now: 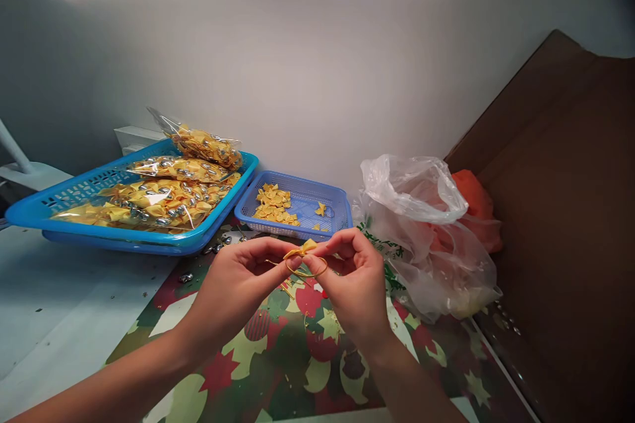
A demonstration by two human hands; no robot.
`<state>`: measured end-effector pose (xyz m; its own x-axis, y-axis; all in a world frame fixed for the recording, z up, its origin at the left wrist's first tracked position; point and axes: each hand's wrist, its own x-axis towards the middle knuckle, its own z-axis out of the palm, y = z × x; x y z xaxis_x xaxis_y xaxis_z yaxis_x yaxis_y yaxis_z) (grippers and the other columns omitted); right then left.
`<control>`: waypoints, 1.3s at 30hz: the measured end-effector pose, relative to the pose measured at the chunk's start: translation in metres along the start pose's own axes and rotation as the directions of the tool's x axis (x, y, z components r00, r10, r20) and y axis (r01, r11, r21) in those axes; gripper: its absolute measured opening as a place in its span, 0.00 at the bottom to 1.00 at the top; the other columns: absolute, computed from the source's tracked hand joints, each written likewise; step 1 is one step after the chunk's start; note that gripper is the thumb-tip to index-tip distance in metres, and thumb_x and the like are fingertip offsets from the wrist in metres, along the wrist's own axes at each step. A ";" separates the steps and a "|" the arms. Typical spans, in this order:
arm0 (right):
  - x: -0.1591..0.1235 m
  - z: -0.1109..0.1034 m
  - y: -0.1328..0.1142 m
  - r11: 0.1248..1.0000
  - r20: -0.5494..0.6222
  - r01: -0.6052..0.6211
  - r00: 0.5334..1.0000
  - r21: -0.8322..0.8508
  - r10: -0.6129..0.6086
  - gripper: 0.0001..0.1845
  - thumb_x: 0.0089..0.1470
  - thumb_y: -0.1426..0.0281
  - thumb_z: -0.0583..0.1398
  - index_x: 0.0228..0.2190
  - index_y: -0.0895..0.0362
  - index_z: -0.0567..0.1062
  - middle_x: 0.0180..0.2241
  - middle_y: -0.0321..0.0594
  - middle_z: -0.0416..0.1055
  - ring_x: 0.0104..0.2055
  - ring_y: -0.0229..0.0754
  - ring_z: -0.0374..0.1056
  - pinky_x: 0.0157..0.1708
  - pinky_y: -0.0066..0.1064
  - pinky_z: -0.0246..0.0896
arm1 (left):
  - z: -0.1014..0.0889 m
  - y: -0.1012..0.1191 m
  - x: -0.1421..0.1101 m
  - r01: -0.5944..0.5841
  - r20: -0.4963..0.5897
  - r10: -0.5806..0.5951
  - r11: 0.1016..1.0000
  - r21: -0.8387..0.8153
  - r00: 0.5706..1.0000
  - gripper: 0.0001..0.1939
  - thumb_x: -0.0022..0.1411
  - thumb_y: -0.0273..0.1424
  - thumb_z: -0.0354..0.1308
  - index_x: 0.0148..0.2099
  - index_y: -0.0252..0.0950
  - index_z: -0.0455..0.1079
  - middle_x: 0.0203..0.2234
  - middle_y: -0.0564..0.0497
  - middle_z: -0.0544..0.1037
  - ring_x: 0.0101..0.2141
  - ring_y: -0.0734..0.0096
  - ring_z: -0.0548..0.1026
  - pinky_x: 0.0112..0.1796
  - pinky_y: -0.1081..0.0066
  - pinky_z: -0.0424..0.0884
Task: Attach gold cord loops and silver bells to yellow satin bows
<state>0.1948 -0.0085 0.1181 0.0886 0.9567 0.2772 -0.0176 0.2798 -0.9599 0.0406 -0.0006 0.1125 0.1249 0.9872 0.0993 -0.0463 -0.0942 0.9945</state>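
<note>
Both my hands meet above the patterned sheet, pinching one small yellow ribbon bow point(308, 246) with a loop of gold elastic cord point(312, 275) hanging from it. My left hand point(238, 277) is closed, thumb and forefinger on the bow's left side. From the right, my right hand point(354, 277) is closed too, its thumb and fingertips on the bow and cord. Just beyond my hands stands a small blue-violet basket point(342, 201) with a pile of yellow bows point(274, 203) on its left and a single yellow bow point(321, 209) on its right.
A large blue basket point(30, 211) at left holds clear bags of yellow bows with silver pieces point(163, 201). Silver pieces point(185, 277) lie near it. Crumpled plastic bags point(421, 231), an orange bundle point(476, 205) and a brown cardboard panel point(560, 225) are at right.
</note>
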 end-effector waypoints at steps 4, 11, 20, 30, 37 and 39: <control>0.000 0.001 0.000 1.000 -0.003 -0.002 1.000 -0.004 0.002 0.12 0.45 0.74 0.68 0.27 0.54 0.70 0.28 0.32 0.74 0.34 0.39 0.75 0.40 0.33 0.74 | -0.001 -0.004 -0.001 -0.013 0.001 0.013 1.000 0.015 1.000 0.12 0.52 0.40 0.69 0.35 0.38 0.79 0.29 0.49 0.83 0.31 0.65 0.79 0.31 0.71 0.76; -0.001 0.002 -0.002 1.000 -0.011 -0.013 1.000 0.026 0.013 0.12 0.44 0.74 0.68 0.27 0.54 0.70 0.28 0.33 0.75 0.33 0.38 0.74 0.39 0.33 0.73 | -0.003 -0.014 0.002 -0.560 -0.065 0.645 0.705 0.435 0.761 0.09 0.55 0.26 0.67 0.38 0.42 0.76 0.30 0.56 0.72 0.27 0.76 0.70 0.25 0.75 0.70; -0.001 0.002 -0.005 0.995 0.000 -0.048 0.999 0.083 0.048 0.13 0.43 0.74 0.69 0.26 0.54 0.69 0.27 0.33 0.76 0.33 0.39 0.75 0.40 0.34 0.74 | -0.007 -0.012 0.003 -0.646 0.027 0.795 0.472 0.600 0.606 0.07 0.57 0.24 0.64 0.35 0.44 0.78 0.27 0.55 0.64 0.27 0.73 0.67 0.25 0.73 0.65; 0.001 0.000 -0.001 0.996 -0.012 -0.031 0.999 0.081 0.032 0.12 0.43 0.75 0.68 0.26 0.54 0.70 0.27 0.31 0.75 0.33 0.38 0.75 0.39 0.32 0.74 | 0.000 -0.020 0.000 -0.313 -0.004 0.333 0.888 0.336 0.943 0.07 0.59 0.34 0.62 0.39 0.39 0.69 0.28 0.54 0.74 0.28 0.70 0.71 0.31 0.69 0.71; 0.001 0.002 0.001 0.998 -0.013 -0.031 0.999 0.048 0.031 0.12 0.43 0.74 0.68 0.27 0.54 0.69 0.27 0.33 0.75 0.34 0.39 0.75 0.39 0.34 0.74 | -0.001 -0.016 -0.003 -0.234 -0.050 0.252 0.945 0.229 0.966 0.08 0.57 0.37 0.65 0.35 0.38 0.77 0.29 0.51 0.80 0.29 0.66 0.76 0.32 0.68 0.74; 0.001 0.002 0.001 0.999 -0.009 -0.028 1.000 0.046 0.028 0.12 0.44 0.74 0.69 0.27 0.54 0.69 0.27 0.33 0.75 0.34 0.40 0.76 0.39 0.34 0.74 | 0.000 -0.016 -0.003 -0.210 -0.070 0.227 0.958 0.196 0.971 0.08 0.56 0.38 0.66 0.35 0.38 0.78 0.29 0.51 0.81 0.30 0.65 0.77 0.32 0.68 0.74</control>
<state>0.1931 -0.0069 0.1174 0.0968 0.9635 0.2497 -0.0655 0.2565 -0.9643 0.0408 -0.0018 0.0968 0.0415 0.9466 0.3199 0.1242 -0.3226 0.9384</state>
